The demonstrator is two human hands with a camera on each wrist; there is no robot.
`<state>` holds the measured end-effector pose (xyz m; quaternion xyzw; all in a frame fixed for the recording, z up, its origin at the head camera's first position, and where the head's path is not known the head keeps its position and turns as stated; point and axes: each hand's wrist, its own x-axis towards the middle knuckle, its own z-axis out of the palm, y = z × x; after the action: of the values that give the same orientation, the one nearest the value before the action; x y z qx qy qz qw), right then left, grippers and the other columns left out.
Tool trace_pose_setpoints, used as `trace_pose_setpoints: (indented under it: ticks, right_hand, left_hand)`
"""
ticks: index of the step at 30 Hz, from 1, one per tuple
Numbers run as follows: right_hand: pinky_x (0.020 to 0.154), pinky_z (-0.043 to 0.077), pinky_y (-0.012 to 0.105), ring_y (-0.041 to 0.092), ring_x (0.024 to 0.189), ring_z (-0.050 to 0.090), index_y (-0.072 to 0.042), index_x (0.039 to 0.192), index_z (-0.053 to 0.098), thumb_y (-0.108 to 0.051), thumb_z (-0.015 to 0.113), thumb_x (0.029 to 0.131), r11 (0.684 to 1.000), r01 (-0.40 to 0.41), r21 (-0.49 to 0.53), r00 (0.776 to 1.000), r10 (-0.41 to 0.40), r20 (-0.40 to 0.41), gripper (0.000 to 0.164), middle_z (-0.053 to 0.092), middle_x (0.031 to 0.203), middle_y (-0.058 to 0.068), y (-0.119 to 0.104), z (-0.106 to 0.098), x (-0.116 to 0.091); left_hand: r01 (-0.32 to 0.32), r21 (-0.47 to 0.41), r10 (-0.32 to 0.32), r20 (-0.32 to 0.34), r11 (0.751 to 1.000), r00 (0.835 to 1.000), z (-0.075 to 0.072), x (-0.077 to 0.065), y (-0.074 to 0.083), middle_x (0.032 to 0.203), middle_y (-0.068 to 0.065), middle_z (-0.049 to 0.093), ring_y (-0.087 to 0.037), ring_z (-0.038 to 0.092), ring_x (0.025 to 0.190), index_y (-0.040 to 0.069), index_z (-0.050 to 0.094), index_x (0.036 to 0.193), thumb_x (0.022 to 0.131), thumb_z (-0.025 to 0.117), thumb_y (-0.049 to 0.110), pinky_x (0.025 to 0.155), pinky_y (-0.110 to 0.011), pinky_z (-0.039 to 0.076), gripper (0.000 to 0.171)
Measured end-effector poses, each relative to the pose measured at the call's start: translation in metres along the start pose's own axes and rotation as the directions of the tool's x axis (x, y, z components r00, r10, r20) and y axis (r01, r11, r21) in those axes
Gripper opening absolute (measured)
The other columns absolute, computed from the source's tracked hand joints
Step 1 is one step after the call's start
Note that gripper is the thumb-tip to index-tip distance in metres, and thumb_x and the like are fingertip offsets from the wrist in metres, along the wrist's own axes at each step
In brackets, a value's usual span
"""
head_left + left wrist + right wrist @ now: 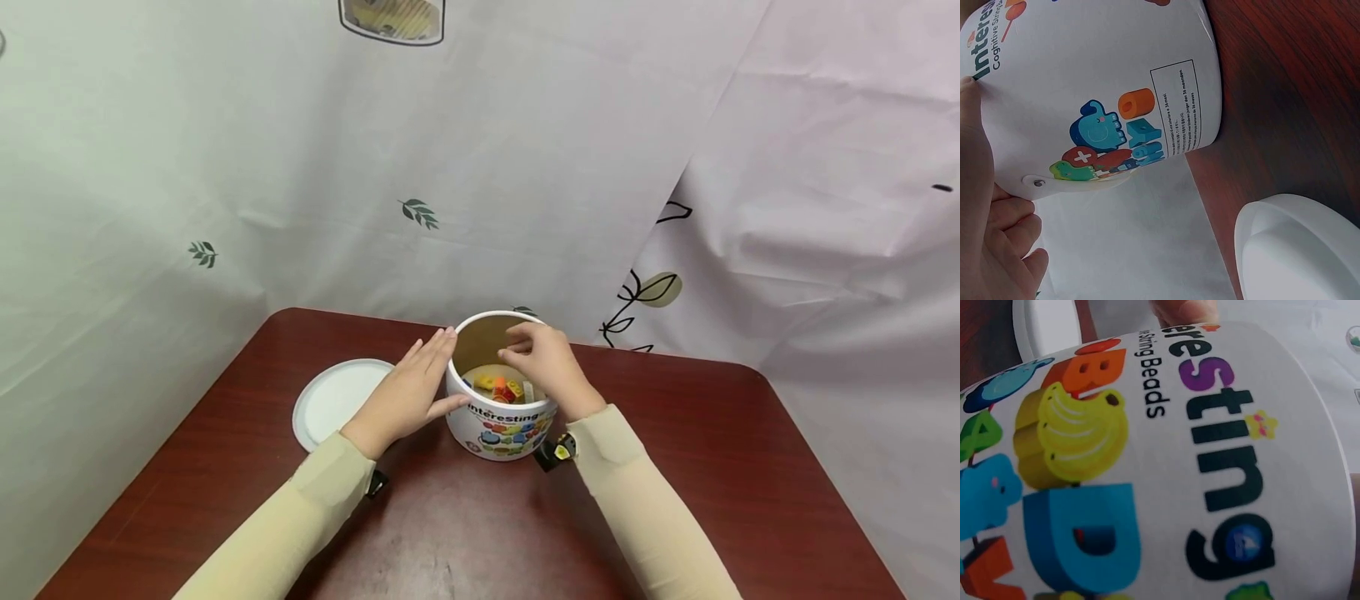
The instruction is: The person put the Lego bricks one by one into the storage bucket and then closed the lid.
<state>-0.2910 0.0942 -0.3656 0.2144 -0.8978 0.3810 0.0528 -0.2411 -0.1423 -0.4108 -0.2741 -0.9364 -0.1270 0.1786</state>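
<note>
From the head camera I see the white tub point(498, 437) near the table's point(450, 533) far edge, lid point(333, 404) toward the far left corner. The left hand point(408, 396) spreads wide against the rim; the right hand point(547, 358) bends over coloured blocks point(504, 390) inside, and I can't tell whether it grips anything. On the left wrist, I see thumb and fingers beside the tub's printed side. On the right wrist, lettering fills my view.

A round white tub point(501, 442) stands upright and uncovered on the dark red table point(742, 467), its wall printed with "Interesting", "String Beads" and coloured toy pictures. Inside, low down, small toy pieces point(500, 389) lie jumbled in yellow, orange and red, partly hidden by the front rim. The left hand point(408, 392) touches the tub's side with fingers extended; the right hand point(549, 364) bends its fingers over the opening.
</note>
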Motion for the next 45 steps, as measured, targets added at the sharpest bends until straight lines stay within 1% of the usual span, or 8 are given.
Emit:
trace_pose_setpoints:
  ticks: [5, 11, 17, 20, 25, 31, 40, 45]
  right_hand:
    - [0.084, 0.060, 0.043, 0.029, 0.094, 0.073, 0.003, 0.114, 0.072, -0.013, 0.073, 0.093, 0.997, 0.077, 0.022, 0.989, -0.074, -0.124, 0.026, 0.074, 0.107, 0.016, 0.002, -0.011, -0.007]
    - [0.083, 0.060, 0.039, 0.028, 0.091, 0.071, 0.002, 0.108, 0.075, -0.007, 0.070, 0.094, 0.982, 0.162, 0.100, 0.948, -0.127, -0.291, 0.017, 0.074, 0.101, 0.014, 0.007, -0.028, -0.021]
    - [0.077, 0.056, 0.018, 0.017, 0.087, 0.070, 0.000, 0.107, 0.075, -0.010, 0.067, 0.097, 0.970, 0.140, 0.198, 0.900, -0.042, -0.434, 0.016, 0.074, 0.100, 0.014, 0.023, -0.040, -0.038]
    - [0.076, 0.055, 0.015, 0.011, 0.083, 0.069, 0.000, 0.107, 0.075, -0.012, 0.067, 0.098, 0.960, 0.104, 0.262, 0.886, 0.030, -0.462, 0.017, 0.073, 0.097, 0.017, 0.035, -0.042, -0.044]
    - [0.072, 0.052, 0.013, 0.004, 0.080, 0.063, -0.001, 0.108, 0.075, -0.013, 0.069, 0.096, 0.962, -0.018, 0.273, 0.878, 0.146, -0.456, 0.018, 0.072, 0.097, 0.016, 0.059, -0.039, -0.050]
    - [0.069, 0.049, 0.013, 0.013, 0.085, 0.062, -0.001, 0.108, 0.075, -0.011, 0.071, 0.095, 0.955, -0.169, 0.243, 0.871, 0.261, -0.417, 0.017, 0.072, 0.101, 0.016, 0.088, -0.029, -0.054]
    - [0.076, 0.055, 0.025, 0.028, 0.098, 0.068, 0.000, 0.116, 0.072, -0.013, 0.070, 0.095, 0.923, -0.330, 0.200, 0.899, 0.372, -0.233, 0.025, 0.072, 0.108, 0.017, 0.118, -0.017, -0.059]
    - [0.076, 0.057, 0.033, 0.029, 0.095, 0.069, 0.003, 0.116, 0.071, -0.012, 0.072, 0.093, 0.914, -0.378, 0.143, 0.905, 0.398, -0.149, 0.028, 0.072, 0.106, 0.019, 0.124, -0.013, -0.063]
  left_hand:
    - [-0.006, 0.007, 0.006, -0.005, 1.000, 1.000, 0.000, 0.002, 0.000, 0.161, -0.023, 0.032, -0.032, 0.028, 0.151, -0.008, 0.031, 0.155, 0.095, 0.066, 0.051, 0.122, -0.050, 0.023, 0.091]
    - [-0.004, 0.007, 0.004, -0.008, 1.000, 1.000, 0.000, 0.002, -0.001, 0.161, -0.023, 0.032, -0.033, 0.028, 0.151, -0.009, 0.031, 0.154, 0.095, 0.067, 0.052, 0.123, -0.050, 0.023, 0.092]
    - [-0.001, 0.005, 0.001, -0.008, 1.000, 1.000, 0.001, 0.002, -0.001, 0.161, -0.023, 0.031, -0.032, 0.028, 0.151, -0.008, 0.031, 0.154, 0.095, 0.066, 0.052, 0.123, -0.050, 0.022, 0.091]
    - [0.004, 0.005, -0.004, -0.004, 1.000, 1.000, 0.000, 0.002, -0.002, 0.162, -0.022, 0.031, -0.032, 0.027, 0.151, -0.008, 0.031, 0.155, 0.095, 0.066, 0.052, 0.123, -0.050, 0.022, 0.092]
    - [0.004, 0.004, -0.004, -0.006, 1.000, 1.000, 0.000, 0.002, -0.002, 0.161, -0.022, 0.031, -0.032, 0.028, 0.151, -0.008, 0.032, 0.154, 0.095, 0.066, 0.052, 0.123, -0.050, 0.022, 0.091]
    - [-0.001, 0.003, 0.001, -0.013, 1.000, 1.000, 0.001, 0.001, -0.003, 0.161, -0.022, 0.032, -0.032, 0.029, 0.151, -0.008, 0.032, 0.154, 0.095, 0.066, 0.052, 0.123, -0.049, 0.021, 0.092]
    - [0.005, -0.004, -0.005, -0.012, 1.000, 1.000, 0.002, -0.001, -0.002, 0.162, -0.022, 0.031, -0.032, 0.028, 0.151, -0.008, 0.031, 0.155, 0.094, 0.067, 0.052, 0.123, -0.049, 0.021, 0.093]
    - [0.007, -0.006, -0.007, -0.012, 1.000, 1.000, 0.003, -0.002, -0.002, 0.161, -0.022, 0.032, -0.032, 0.028, 0.151, -0.008, 0.031, 0.155, 0.094, 0.067, 0.052, 0.123, -0.050, 0.023, 0.093]
